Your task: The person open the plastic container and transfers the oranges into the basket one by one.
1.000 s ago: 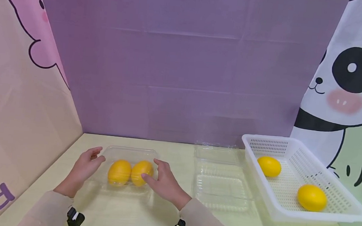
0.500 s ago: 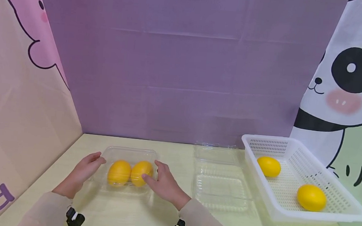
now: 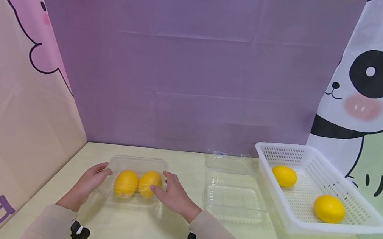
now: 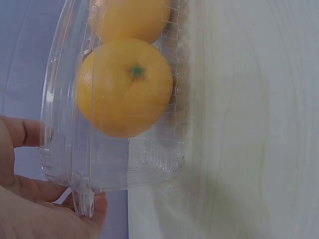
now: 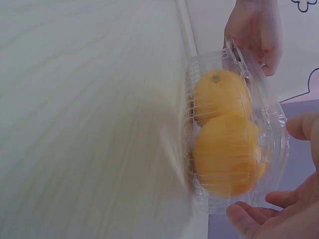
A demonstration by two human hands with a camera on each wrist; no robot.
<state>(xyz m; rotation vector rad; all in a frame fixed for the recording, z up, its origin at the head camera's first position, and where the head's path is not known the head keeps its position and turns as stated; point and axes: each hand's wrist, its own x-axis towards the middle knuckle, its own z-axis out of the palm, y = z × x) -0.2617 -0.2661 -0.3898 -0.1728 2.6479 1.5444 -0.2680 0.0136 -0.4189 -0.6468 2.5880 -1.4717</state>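
Observation:
A clear plastic clamshell box (image 3: 137,161) sits on the left part of the table with its lid down. Two oranges are inside, the left orange (image 3: 126,183) beside the right orange (image 3: 150,183); a green stem mark shows in the left wrist view. My left hand (image 3: 93,179) holds the box's left end, its fingers around the corner tab (image 4: 83,201) and its thumb at the lid's edge. At the other end my right hand (image 3: 176,195) grips the box, thumb toward the front and fingers at the side. Some fingertips are hidden behind the plastic.
A second clear clamshell box (image 3: 234,197) lies unfolded on the table to the right. Beyond it stands a white perforated basket (image 3: 334,227), holding one orange (image 3: 284,176) at the back and another orange (image 3: 329,209) nearer the front. A purple backdrop (image 3: 196,66) rises behind.
My left hand has come slightly down onto the left end of the box. My right hand has hardly moved, and the box stays in place.

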